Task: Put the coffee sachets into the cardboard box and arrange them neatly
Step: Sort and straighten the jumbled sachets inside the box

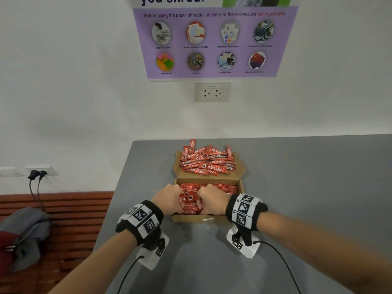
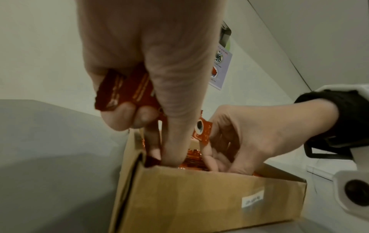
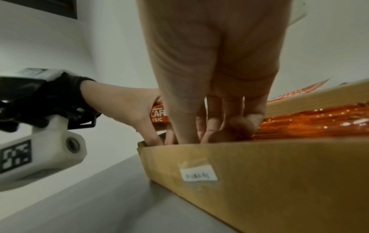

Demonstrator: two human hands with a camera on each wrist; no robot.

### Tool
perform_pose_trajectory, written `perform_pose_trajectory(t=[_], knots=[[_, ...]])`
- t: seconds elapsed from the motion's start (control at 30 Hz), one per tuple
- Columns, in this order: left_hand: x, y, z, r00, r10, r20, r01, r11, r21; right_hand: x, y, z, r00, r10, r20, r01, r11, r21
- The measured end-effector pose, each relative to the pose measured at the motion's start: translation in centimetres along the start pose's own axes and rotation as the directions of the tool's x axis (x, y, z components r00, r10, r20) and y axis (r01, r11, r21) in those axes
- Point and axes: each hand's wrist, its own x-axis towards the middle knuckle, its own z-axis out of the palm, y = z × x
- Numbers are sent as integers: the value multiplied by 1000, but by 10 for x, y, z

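Observation:
An open cardboard box [image 1: 199,218] stands on the grey table [image 1: 307,187]. Rows of red coffee sachets [image 1: 220,187] fill its tray. A loose heap of sachets [image 1: 206,161] lies on the folded-back lid behind it. Both hands are at the tray's near left part. My left hand [image 1: 169,198] curls round a bundle of sachets [image 2: 127,93], thumb pointing down into the box [image 2: 199,197]. My right hand [image 1: 212,199] grips the same bundle [image 1: 189,203] from the right, fingers [image 3: 211,124] dipped behind the front wall [image 3: 279,173]. The packed sachets [image 3: 311,119] lie to their right.
The table's left edge runs just left of the box. Below it is a slatted wooden bench [image 1: 70,219] with a grey and red bag [image 1: 23,236]. A wall with a socket [image 1: 212,92] and a purple poster [image 1: 212,43] rises behind the table. Cables trail from both wrists.

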Motion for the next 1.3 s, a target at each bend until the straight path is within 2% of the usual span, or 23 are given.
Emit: perform_pose_trajectory(t=[0.33, 0.43, 0.53, 0.6, 0.7, 0.87, 0.97, 1.13, 1.3], knots=[[-1, 0, 3, 999, 25, -43, -25, 1000, 13, -1, 1, -3, 999, 17, -37, -21, 996, -87], [-2, -1, -7, 995, 25, -96, -38, 990, -135, -2, 7, -14, 989, 42, -144, -38, 999, 30], [-2, 5, -14, 991, 114, -76, -131, 955, -266, -2, 4, -24, 955, -13, -296, 84, 970, 228], [-3, 10, -17, 987, 149, -58, -160, 923, -350, -1, -1, -26, 944, -62, -323, 146, 959, 243], [-3, 8, -18, 989, 122, -83, -146, 883, -445, -3, 2, -27, 949, -18, -316, 106, 958, 265], [-7, -1, -23, 998, 69, -4, -59, 814, -578, -10, 18, -24, 958, 67, -279, 26, 948, 318], [-10, -1, -25, 998, 69, -13, -65, 843, -535, -14, 17, -19, 967, 46, -250, 40, 944, 329], [-8, 2, -26, 972, -5, -237, -98, 901, -423, -15, 11, -7, 986, 37, -160, 4, 968, 250], [-8, 4, -27, 956, -14, -292, -78, 950, -301, -13, 2, -3, 999, 33, -25, -30, 993, 112]])
